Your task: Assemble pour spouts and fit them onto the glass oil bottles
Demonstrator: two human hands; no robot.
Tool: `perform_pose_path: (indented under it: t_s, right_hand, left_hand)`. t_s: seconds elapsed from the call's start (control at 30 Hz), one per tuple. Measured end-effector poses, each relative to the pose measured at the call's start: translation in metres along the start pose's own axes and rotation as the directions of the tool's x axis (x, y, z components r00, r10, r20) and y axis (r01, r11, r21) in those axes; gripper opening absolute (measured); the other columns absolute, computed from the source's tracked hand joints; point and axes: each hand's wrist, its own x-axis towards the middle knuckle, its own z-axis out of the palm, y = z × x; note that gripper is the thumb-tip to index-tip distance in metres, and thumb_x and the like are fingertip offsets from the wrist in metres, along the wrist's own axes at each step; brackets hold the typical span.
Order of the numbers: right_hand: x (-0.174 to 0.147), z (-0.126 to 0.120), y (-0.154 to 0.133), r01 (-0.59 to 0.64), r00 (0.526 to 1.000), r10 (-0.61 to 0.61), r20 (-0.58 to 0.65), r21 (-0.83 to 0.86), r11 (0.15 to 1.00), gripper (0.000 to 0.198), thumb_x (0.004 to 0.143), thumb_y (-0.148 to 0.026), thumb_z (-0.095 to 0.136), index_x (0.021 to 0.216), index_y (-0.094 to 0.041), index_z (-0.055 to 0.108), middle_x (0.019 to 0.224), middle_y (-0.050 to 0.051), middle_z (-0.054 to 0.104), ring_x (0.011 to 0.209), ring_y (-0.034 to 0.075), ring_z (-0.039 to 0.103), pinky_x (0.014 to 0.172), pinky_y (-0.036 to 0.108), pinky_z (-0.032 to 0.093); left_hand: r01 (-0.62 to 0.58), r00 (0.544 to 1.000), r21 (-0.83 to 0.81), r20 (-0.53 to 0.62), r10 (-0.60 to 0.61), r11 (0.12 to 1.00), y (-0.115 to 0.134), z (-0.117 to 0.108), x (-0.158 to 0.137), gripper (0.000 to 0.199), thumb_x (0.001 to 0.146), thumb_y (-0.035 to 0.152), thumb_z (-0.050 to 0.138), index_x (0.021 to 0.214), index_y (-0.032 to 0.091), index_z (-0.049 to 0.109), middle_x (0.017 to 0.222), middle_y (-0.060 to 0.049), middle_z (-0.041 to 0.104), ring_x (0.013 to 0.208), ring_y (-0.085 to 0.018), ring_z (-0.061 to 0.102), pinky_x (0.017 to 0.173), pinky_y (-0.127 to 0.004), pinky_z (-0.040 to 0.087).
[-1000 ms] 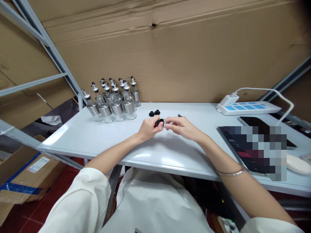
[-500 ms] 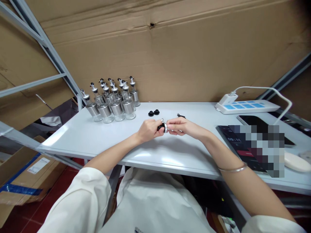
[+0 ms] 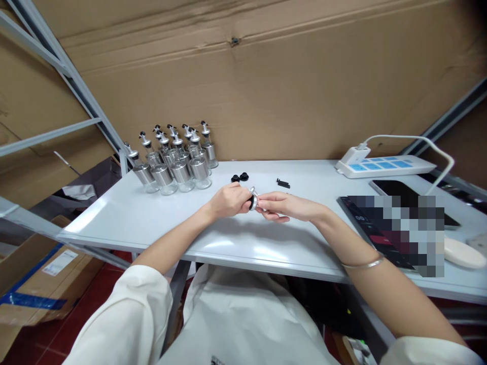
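Above the front middle of the table, my left hand (image 3: pixel 232 201) is closed round the black end of a pour spout (image 3: pixel 253 202) with a silver collar. The thumb and fingertips of my right hand (image 3: pixel 283 205) pinch the spout's silver side from the right, and its other fingers are loosely curled. My fingers hide part of the spout. Just beyond my left hand lie two black stoppers (image 3: pixel 240 177). Small black plastic pieces (image 3: pixel 283 183) rest on the table behind my right hand.
Several glass-and-steel bottles (image 3: pixel 182 177) with pour spouts stand at the back left. On the right are a white power strip (image 3: pixel 388 166) with a plugged-in cable, a dark phone (image 3: pixel 384 186), a tablet-like device (image 3: pixel 357 218) and a pale oval object (image 3: pixel 464 253).
The pour spout and both hands have shifted slightly left and down. The spout is turned so its silver collar shows more, and more of the black pieces behind my right hand are visible.
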Motion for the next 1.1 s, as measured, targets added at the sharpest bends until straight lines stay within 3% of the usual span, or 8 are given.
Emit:
perform_pose_path:
  t_s: [0.2, 0.4, 0.53, 0.67, 0.77, 0.83, 0.97, 1.1]
  right_hand:
    - [0.006, 0.001, -0.001, 0.041, 0.981, -0.087, -0.171, -0.26, 0.965, 0.03, 0.09, -0.045, 0.044, 0.076, -0.018, 0.045, 0.059, -0.006, 0.042, 0.045, 0.006, 0.038, 0.05, 0.024, 0.034]
    - [0.007, 0.005, 0.001, -0.01, 0.93, -0.182, -0.319, -0.516, 0.857, 0.03, 0.092, -0.039, 0.037, 0.071, -0.02, 0.044, 0.051, -0.005, 0.047, 0.047, 0.01, 0.042, 0.055, 0.024, 0.036]
    - [0.01, 0.007, 0.004, -0.078, 0.882, -0.281, -0.378, -0.706, 0.704, 0.028, 0.093, -0.035, 0.035, 0.069, -0.021, 0.043, 0.049, -0.003, 0.05, 0.046, 0.012, 0.046, 0.055, 0.024, 0.035]
    - [0.013, 0.004, 0.011, -0.144, 0.839, -0.408, -0.361, -0.869, 0.473, 0.022, 0.093, -0.03, 0.037, 0.078, -0.02, 0.05, 0.061, 0.003, 0.06, 0.053, 0.016, 0.054, 0.057, 0.026, 0.034]
    - [0.014, 0.002, 0.014, -0.12, 0.804, -0.526, -0.277, -0.942, 0.314, 0.024, 0.094, -0.028, 0.036, 0.083, -0.019, 0.055, 0.073, 0.008, 0.068, 0.061, 0.019, 0.059, 0.064, 0.029, 0.036]
    - [0.014, 0.001, 0.014, -0.092, 0.779, -0.584, -0.23, -0.962, 0.256, 0.026, 0.095, -0.027, 0.036, 0.087, -0.018, 0.058, 0.081, 0.011, 0.071, 0.066, 0.019, 0.062, 0.069, 0.03, 0.037]
    - [0.011, -0.003, 0.014, -0.086, 0.746, -0.631, -0.212, -0.971, 0.224, 0.029, 0.096, -0.03, 0.036, 0.094, -0.018, 0.062, 0.082, 0.011, 0.072, 0.069, 0.019, 0.064, 0.071, 0.031, 0.038]
    - [0.01, -0.009, 0.017, -0.039, 0.736, -0.629, -0.25, -0.944, 0.328, 0.03, 0.095, -0.034, 0.04, 0.094, -0.019, 0.065, 0.083, 0.008, 0.073, 0.068, 0.017, 0.062, 0.072, 0.03, 0.039]
  left_hand:
    - [0.24, 0.966, -0.072, 0.121, -0.23, 0.968, -0.009, -0.004, 0.003, 0.051, 0.095, 0.045, 0.007, 0.072, 0.02, 0.044, 0.057, -0.001, 0.049, 0.051, -0.014, 0.045, 0.056, -0.025, 0.034]
    - [0.486, 0.861, -0.198, 0.274, -0.427, 0.851, -0.007, -0.006, 0.008, 0.032, 0.094, 0.036, 0.022, 0.073, 0.021, 0.041, 0.057, 0.003, 0.044, 0.048, -0.012, 0.041, 0.051, -0.022, 0.029]
    - [0.566, 0.82, -0.31, 0.312, -0.48, 0.764, -0.007, -0.004, 0.01, 0.034, 0.093, 0.039, 0.022, 0.068, 0.021, 0.036, 0.055, 0.004, 0.041, 0.049, -0.011, 0.039, 0.053, -0.023, 0.03]
    - [0.606, 0.795, -0.441, 0.348, -0.496, 0.662, -0.009, 0.0, 0.009, 0.042, 0.093, 0.045, 0.019, 0.062, 0.02, 0.034, 0.053, 0.003, 0.04, 0.05, -0.01, 0.037, 0.052, -0.024, 0.032]
    - [0.635, 0.768, -0.6, 0.423, -0.481, 0.486, -0.009, 0.0, 0.008, 0.051, 0.091, 0.056, 0.018, 0.058, 0.02, 0.033, 0.05, 0.003, 0.036, 0.047, -0.009, 0.033, 0.048, -0.023, 0.03]
    - [0.659, 0.739, -0.672, 0.496, -0.456, 0.337, -0.008, 0.0, 0.008, 0.055, 0.088, 0.064, 0.021, 0.057, 0.02, 0.031, 0.048, 0.004, 0.032, 0.045, -0.008, 0.029, 0.045, -0.023, 0.028]
    - [0.674, 0.705, -0.728, 0.583, -0.403, 0.126, -0.007, -0.002, 0.008, 0.055, 0.083, 0.07, 0.031, 0.062, 0.019, 0.035, 0.05, 0.007, 0.028, 0.044, -0.006, 0.026, 0.042, -0.022, 0.025]
    - [0.617, 0.753, -0.779, 0.545, -0.368, 0.11, -0.007, -0.002, 0.007, 0.052, 0.08, 0.069, 0.042, 0.073, 0.018, 0.039, 0.059, 0.006, 0.033, 0.048, -0.006, 0.035, 0.046, -0.022, 0.032]
